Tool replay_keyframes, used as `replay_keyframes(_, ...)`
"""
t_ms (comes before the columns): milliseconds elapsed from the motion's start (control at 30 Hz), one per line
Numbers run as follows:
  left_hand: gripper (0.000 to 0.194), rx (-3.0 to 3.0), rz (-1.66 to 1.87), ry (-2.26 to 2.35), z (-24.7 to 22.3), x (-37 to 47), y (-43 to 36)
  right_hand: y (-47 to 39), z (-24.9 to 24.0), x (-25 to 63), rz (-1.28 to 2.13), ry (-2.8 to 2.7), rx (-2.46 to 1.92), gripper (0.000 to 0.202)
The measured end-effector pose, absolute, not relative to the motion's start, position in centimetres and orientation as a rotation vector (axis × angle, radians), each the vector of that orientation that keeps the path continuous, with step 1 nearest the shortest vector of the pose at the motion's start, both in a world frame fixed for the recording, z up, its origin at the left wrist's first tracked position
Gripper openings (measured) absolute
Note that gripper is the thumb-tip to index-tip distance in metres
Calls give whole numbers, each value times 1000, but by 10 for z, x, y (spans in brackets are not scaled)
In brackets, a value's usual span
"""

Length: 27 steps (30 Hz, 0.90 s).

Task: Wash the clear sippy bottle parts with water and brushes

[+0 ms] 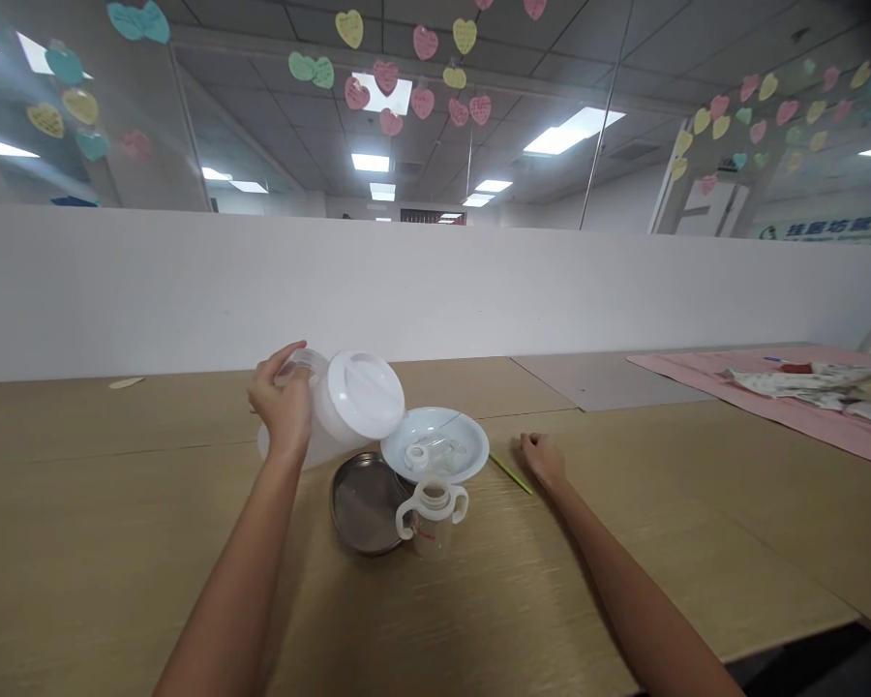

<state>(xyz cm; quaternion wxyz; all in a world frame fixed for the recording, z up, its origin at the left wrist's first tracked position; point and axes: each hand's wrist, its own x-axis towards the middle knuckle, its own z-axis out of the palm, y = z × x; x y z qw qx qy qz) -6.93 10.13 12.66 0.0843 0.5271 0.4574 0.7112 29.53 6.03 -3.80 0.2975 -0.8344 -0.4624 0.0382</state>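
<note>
My left hand (pixel 283 397) is closed around the handle of a translucent white plastic pitcher (pixel 326 426) with a white lid. The pitcher is tilted to the right, its lidded end beside the rim of a white bowl (pixel 471 465). Several clear and white bottle parts (pixel 435 453) lie in that bowl. In front of it stands a clear baby bottle (pixel 434 528), upright and uncapped, with a white two-handled collar. My right hand (pixel 543 458) rests on the table with curled fingers, apart from a thin green stick (pixel 512 474).
A shallow metal tray (pixel 363 503) sits left of the bottle, under the pitcher. At the far right a pink cloth (pixel 668 373) carries folded fabric (pixel 798 385). A small flat beige piece (pixel 126 382) lies near the white partition (pixel 189 300) behind the wooden table (pixel 116 542).
</note>
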Motion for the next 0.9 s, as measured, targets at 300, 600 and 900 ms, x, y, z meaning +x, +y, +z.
replay_keyframes(300,37,1722,2150,1251,132,-50,82,59,-39,289,34,-1374,-2267,42)
replay_keyframes(600,38,1786,2202,1316,141,-40,65,61,-38,284,1,-1457,-2338,43)
replay_keyframes(900,38,1798,2210,1345,144,-39,61,62,-38,283,-18,-1478,-2381,44)
